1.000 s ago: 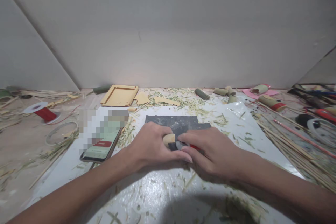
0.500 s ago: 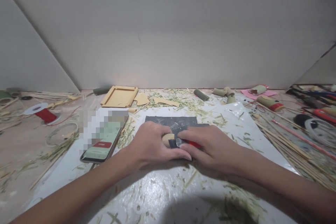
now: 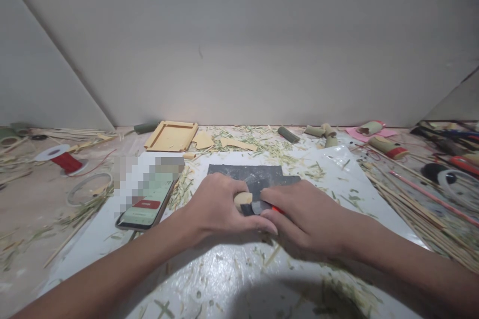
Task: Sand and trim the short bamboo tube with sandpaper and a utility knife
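My left hand (image 3: 217, 207) is closed around a short pale bamboo piece (image 3: 242, 198), whose cut end pokes out past the fingers. My right hand (image 3: 305, 212) grips a red-handled knife (image 3: 262, 206); its grey blade lies against the bamboo piece, and only a sliver of the red handle shows. Both hands rest low over a dark grey sheet (image 3: 249, 175) lying on a white board (image 3: 337, 174) strewn with green shavings.
A phone (image 3: 145, 207) lies left of my hands. A red thread spool (image 3: 63, 159) and a tape ring (image 3: 90, 187) sit further left. A wooden tray (image 3: 171, 135) and bamboo segments (image 3: 322, 132) line the wall. Thin sticks (image 3: 411, 204) and tools (image 3: 452, 152) fill the right.
My right hand pushed the knife slightly forward along the bamboo piece half a second ago, then drew back toward me. The left hand kept its grip.
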Motion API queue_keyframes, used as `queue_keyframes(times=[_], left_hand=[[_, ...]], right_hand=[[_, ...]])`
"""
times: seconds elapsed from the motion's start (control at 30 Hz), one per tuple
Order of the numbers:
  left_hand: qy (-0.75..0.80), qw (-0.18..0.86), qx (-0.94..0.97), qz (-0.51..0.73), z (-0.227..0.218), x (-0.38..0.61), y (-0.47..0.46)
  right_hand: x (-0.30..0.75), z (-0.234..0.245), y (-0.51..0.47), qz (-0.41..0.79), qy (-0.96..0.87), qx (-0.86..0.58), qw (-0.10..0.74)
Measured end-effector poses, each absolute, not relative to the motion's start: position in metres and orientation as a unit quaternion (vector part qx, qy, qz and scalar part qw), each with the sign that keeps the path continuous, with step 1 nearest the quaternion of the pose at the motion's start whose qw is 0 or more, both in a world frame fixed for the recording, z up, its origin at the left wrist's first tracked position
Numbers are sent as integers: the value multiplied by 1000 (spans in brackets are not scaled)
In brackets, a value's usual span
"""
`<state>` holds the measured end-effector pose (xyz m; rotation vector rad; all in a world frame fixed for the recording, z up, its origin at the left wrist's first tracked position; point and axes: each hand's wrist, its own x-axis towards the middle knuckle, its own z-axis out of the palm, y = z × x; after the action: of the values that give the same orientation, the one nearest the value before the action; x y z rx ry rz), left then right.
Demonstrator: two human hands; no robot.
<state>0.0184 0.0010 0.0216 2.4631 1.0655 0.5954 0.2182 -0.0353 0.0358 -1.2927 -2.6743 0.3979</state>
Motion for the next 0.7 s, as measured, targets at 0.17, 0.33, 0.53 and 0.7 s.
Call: queue_keyframes(times=[0.17, 0.33, 0.53, 0.7], left_hand=[[391, 201, 873, 212, 21, 18, 4], [385, 200, 875, 216, 21, 17, 4], [378, 167, 880, 232, 21, 18, 1], [378, 136, 885, 235, 21, 19, 2]], right_hand=[[219, 34, -34, 130, -889, -431, 79], [219, 32, -34, 146, -886, -433, 83], [218, 37, -34, 171, -884, -427, 78], [219, 37, -35, 157, -882, -435, 92]])
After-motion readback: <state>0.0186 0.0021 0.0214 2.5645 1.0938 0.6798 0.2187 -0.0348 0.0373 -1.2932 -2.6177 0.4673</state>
